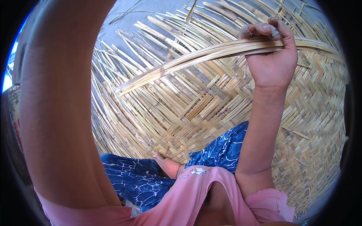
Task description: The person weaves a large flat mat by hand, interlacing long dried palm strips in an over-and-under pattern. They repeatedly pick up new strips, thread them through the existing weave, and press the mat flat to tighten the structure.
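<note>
My right hand is raised palm up at the far right, its fingers curled over a bundle of long, flat split-bamboo strips. One of its fingers has a greyish wrap. The bundle bends in an arc from the left middle, through the hand, to the right rim. Beneath it spreads a partly woven bamboo mat in a diagonal pattern, close-woven on the right. My left arm rises large across the left side; its hand is beyond the upper edge.
Unwoven strip ends fan out from the mat at the left and far side, over a grey floor. My legs in blue patterned cloth are folded at the mat's near side, with a bare foot against it.
</note>
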Motion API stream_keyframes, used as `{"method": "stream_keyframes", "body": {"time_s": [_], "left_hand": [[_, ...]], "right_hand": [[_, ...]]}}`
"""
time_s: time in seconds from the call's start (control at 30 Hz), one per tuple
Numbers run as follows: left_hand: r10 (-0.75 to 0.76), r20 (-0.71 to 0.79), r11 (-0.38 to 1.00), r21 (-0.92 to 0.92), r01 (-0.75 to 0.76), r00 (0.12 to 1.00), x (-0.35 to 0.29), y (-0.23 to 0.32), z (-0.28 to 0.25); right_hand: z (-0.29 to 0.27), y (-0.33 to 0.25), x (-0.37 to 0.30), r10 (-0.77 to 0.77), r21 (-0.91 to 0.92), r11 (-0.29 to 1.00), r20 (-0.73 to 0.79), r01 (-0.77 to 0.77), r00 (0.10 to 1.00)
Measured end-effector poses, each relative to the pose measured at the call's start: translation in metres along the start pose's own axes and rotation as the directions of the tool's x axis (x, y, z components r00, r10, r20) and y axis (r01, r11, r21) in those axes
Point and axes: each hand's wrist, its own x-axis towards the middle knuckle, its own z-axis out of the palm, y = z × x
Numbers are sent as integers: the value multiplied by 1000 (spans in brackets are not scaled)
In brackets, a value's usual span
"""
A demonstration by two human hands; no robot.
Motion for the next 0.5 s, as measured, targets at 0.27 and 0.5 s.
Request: {"method": "stream_keyframes", "body": {"time_s": [0.27,0.5], "left_hand": [[-14,351,978,198,-60,936,-233,-47,99],[-160,333,972,219,89,929,-205,-41,130]], "right_hand": [[-3,13,6,-28,58,998,-102,34,994],[0,13,5,-15,33,999,-112,19,994]]}}
